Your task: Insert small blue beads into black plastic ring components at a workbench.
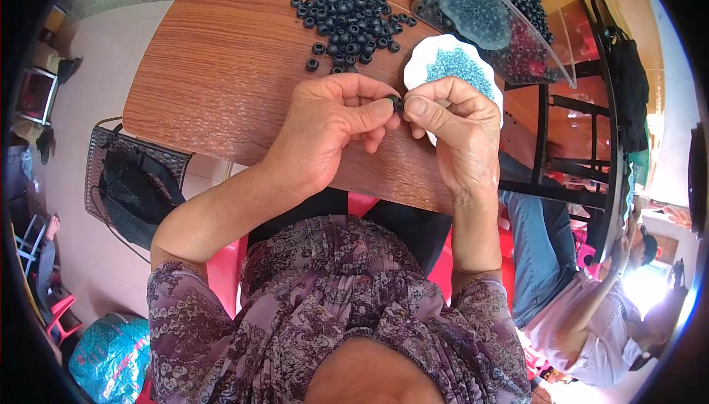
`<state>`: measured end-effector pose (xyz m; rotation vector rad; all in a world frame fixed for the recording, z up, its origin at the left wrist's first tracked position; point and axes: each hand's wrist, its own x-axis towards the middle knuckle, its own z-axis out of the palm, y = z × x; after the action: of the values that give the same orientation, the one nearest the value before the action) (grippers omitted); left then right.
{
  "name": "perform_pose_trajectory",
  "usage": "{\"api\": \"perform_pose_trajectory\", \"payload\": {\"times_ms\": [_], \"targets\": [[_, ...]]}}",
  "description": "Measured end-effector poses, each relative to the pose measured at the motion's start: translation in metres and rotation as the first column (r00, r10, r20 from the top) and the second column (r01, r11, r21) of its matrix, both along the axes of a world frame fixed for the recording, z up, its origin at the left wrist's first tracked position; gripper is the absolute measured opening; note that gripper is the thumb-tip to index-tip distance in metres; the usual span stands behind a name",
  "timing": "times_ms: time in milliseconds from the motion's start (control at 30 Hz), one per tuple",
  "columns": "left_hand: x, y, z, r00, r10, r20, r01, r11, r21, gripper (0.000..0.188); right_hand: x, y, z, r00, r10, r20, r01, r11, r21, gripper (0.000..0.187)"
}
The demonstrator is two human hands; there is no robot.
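My left hand and my right hand meet fingertip to fingertip over the wooden table. Between them they pinch one small black ring bead. A heap of the same black ring beads lies on the table just beyond my left hand. Behind my right hand stands a white scalloped dish filled with tiny turquoise beads; my right hand covers its near part.
A clear plastic tray with more black and turquoise beads sits at the far right of the table. A black wire basket stands on the floor to the left. Another person in jeans sits to the right beside a dark metal rack.
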<state>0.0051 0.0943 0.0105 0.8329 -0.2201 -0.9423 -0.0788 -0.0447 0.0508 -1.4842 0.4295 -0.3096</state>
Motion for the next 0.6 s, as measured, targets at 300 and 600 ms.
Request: {"api": "perform_pose_trajectory", "payload": {"times_ms": [300, 600], "targets": [[0.002, -0.002, -0.007, 0.998, 0.009, -0.061, -0.011, 1.000, -0.025, 0.015, 0.004, 0.002, 0.006, 0.996, 0.023, -0.090, -0.018, 0.998, 0.053, 0.010], [0.003, 0.001, -0.010, 0.995, -0.049, -0.088, 0.044, 0.997, -0.056, 0.015, 0.008, -0.010, 0.001, 0.979, 0.124, -0.162, -0.092, 0.977, 0.192, 0.011]]}}
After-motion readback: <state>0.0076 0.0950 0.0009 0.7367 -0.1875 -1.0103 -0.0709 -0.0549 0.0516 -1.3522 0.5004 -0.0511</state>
